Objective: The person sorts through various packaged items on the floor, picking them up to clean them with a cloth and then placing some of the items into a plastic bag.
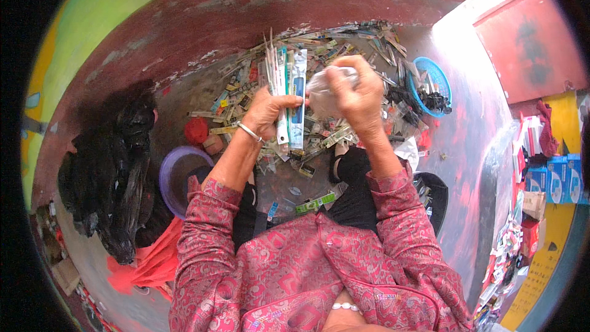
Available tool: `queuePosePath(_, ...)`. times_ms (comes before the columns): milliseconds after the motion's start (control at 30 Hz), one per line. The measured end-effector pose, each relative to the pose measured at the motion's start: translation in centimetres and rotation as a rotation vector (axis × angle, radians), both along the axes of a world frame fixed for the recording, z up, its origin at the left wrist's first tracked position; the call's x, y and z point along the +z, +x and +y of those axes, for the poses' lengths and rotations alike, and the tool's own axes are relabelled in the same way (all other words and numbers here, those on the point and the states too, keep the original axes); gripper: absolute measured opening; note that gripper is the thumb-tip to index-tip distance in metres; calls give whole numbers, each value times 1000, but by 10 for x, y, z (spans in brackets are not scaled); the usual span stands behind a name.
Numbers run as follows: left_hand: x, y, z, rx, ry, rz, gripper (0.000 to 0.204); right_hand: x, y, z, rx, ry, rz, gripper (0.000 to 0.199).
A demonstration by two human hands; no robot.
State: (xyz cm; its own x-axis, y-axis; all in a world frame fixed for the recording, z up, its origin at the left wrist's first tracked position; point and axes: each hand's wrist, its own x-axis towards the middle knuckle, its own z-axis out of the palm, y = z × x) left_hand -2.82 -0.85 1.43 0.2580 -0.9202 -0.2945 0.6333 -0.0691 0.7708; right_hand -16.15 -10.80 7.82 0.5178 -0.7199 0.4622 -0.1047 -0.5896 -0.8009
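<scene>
Two bare hands, one crumpled whitish sheet, one round purple plastic basin and one round light-blue plastic basket are in sight. At least three slim, flat packets are in the left hand; the blue cardboard boxes, distorted by the lens, are perhaps three.

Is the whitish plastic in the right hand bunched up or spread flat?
Bunched up: the whitish plastic forms a rounded clump against the fingers of the right hand, though blur hides finer folds.
</scene>
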Motion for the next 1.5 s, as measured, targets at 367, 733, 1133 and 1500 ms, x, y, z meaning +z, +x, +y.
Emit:
queuePosePath(367, 16, -15, 14, -157, -118, -3, 59, -36, -3, -69, -311, 174, -80, 15)
queuePosePath(733, 6, -16, 4, -132, 10, -78, 33, -38, 8, -9, 399, 1056, -116, 26)
queuePosePath(1133, 5, -13, 2, -141, 49, 40, 41, -33, -25, -67, 58, 1058, -303, 16)
queuePosePath(1500, 4, -18, 4, -135, -36, 23, 34, -29, 0, -21, 405, 872, 106, 20)
